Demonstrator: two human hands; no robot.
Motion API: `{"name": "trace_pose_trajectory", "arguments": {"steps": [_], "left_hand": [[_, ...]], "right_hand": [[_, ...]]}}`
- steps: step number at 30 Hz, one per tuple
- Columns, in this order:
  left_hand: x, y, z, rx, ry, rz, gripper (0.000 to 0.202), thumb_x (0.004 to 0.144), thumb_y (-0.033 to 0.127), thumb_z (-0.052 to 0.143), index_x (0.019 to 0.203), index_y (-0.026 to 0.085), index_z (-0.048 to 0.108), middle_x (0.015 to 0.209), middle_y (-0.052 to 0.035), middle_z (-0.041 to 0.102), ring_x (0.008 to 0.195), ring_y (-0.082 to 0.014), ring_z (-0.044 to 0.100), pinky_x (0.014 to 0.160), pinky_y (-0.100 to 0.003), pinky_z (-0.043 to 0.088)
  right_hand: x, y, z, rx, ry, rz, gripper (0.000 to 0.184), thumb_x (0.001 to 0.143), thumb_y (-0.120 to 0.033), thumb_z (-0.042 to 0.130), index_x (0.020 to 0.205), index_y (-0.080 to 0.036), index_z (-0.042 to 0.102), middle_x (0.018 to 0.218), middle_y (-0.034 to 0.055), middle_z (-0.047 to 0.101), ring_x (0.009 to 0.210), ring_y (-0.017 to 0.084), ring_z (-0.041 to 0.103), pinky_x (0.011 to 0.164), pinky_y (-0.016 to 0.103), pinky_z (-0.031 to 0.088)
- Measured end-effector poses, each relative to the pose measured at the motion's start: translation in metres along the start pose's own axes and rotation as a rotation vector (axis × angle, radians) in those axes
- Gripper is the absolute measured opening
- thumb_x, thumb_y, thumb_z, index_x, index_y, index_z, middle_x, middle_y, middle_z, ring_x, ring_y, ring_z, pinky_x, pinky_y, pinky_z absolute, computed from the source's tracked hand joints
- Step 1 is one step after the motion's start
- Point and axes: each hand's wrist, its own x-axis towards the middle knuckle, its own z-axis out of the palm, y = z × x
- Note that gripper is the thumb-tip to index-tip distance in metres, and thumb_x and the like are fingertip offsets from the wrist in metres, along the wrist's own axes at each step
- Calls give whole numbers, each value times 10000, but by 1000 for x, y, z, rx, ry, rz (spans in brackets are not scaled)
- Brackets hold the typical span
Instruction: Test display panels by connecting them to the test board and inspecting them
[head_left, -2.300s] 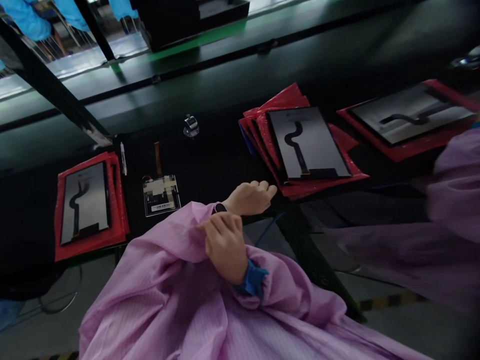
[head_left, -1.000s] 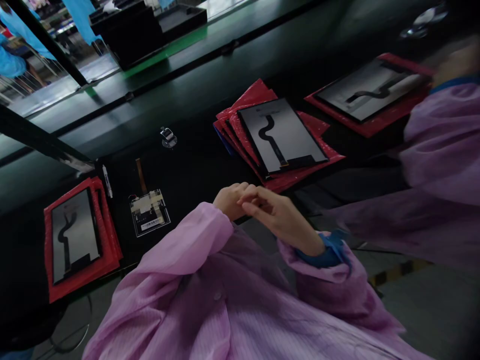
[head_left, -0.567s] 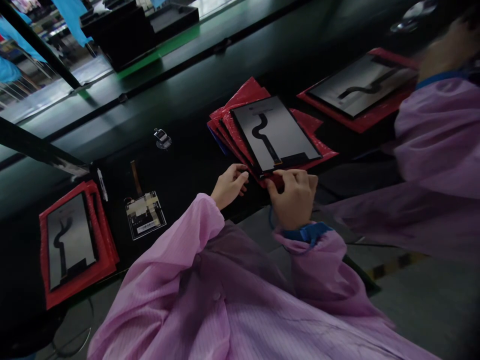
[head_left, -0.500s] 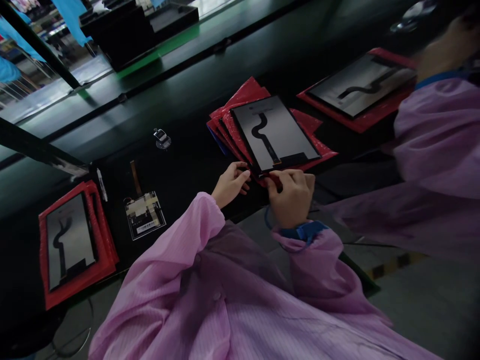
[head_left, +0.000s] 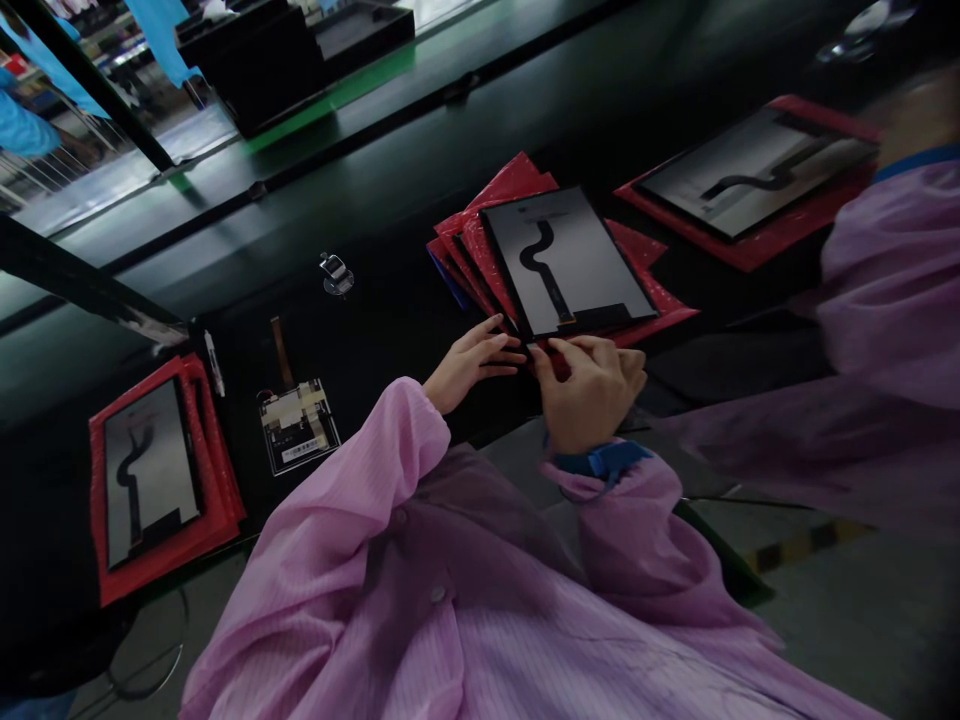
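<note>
A display panel (head_left: 577, 265) with a grey back and a black ribbon cable lies tilted on a pile of red bubble-wrap bags (head_left: 480, 235). My right hand (head_left: 589, 385), wearing a blue wrist strap (head_left: 604, 460), is at the panel's near left corner. Its thumb and forefinger are pinched together there; what lies between them is too small to make out. My left hand (head_left: 476, 362) hovers just left of that corner, fingers stretched out and apart, holding nothing.
Left on the black bench are another panel (head_left: 154, 470) on red bags, a white pen (head_left: 214, 362), a circuit board (head_left: 300, 430) with a ribbon and a small clear-and-metal piece (head_left: 337, 275). At right, a co-worker's sleeve (head_left: 892, 280) is beside a third panel (head_left: 757, 175).
My left hand's fingers have straightened and spread, where they were curled before. My right hand stays at the panel's corner. The whole view has shifted slightly.
</note>
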Motion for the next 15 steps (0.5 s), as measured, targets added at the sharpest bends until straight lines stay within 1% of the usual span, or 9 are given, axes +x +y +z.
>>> {"name": "trace_pose_trajectory", "arguments": {"steps": [2,4,6,8,10,12,15], "left_hand": [[0,-1,-1,-4,-17,-4,485,1053,179,458,1538,187,436,1287,-114,681,976,-127,726,919,-266,575],[0,-1,-1,-15,-32,-2,489,1052,182,468,1539,166,435,1306,-127,674,965,-125,726,914,-260,567],[0,0,-1,-36,-36,-1,473,1048,172,469,1520,146,449,1297,-132,678,928,-117,723,897,-256,563],[-1,0,-1,-71,-31,-4,429,1044,152,464,1472,127,480,1245,-128,694,884,-111,714,870,-255,566],[-1,0,0,-110,-23,-6,372,1039,137,464,1406,121,517,1164,-111,711,855,-111,708,850,-257,571],[0,0,1,-143,-3,-11,309,1034,132,466,1331,123,551,1056,-86,719,831,-119,707,846,-274,575],[1,0,2,-175,19,-14,183,1047,169,463,1167,140,599,923,-51,703,806,-129,703,874,-300,577]], "right_hand": [[4,-6,-3,-25,-40,23,345,970,-422,585,1094,-175,791,1156,147,701,1087,328,496,936,498,396],[10,-12,-6,-80,-103,28,304,965,-358,573,1040,-158,790,1139,156,703,1099,339,494,931,501,388],[17,-17,-7,-146,-158,-12,287,968,-288,532,965,-134,774,1096,174,697,1121,348,492,935,506,379],[24,-18,-7,-197,-188,-91,303,973,-237,478,904,-111,745,1044,194,686,1130,354,497,942,511,379],[31,-13,-5,-218,-197,-161,294,961,-221,465,869,-102,718,1008,204,682,1116,355,510,939,508,391],[36,-7,-5,-198,-181,-192,249,933,-225,489,847,-116,696,992,195,683,1091,348,524,933,495,409],[37,-5,-13,-103,-106,-229,197,913,-239,507,813,-158,657,968,166,680,1047,323,539,942,477,422]]}}
